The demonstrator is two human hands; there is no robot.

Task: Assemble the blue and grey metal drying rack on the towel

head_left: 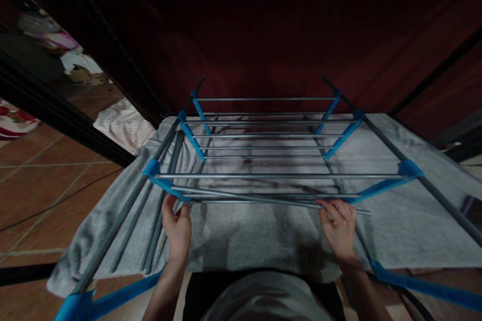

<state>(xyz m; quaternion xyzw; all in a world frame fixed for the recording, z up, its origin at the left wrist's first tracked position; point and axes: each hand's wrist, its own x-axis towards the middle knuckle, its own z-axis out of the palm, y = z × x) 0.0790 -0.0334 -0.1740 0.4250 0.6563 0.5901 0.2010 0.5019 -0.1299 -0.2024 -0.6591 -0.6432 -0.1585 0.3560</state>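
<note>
The right hand (339, 220) pinches a thin gray rod (278, 200) slanting across the rack (278, 176), maybe to keep it up, while the left hand (177, 225) curls half-open by the blue bracket (165, 184), its hold unclear.

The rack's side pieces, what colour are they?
The side pieces are blue. They show best in the head view, the only one.

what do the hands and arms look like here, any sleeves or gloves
The left hand and right hand are both bare, with no glove, watch or bracelet showing. The left forearm and right forearm are uncovered too, with no sleeve in view. Between them, a light grey top shows.
</note>
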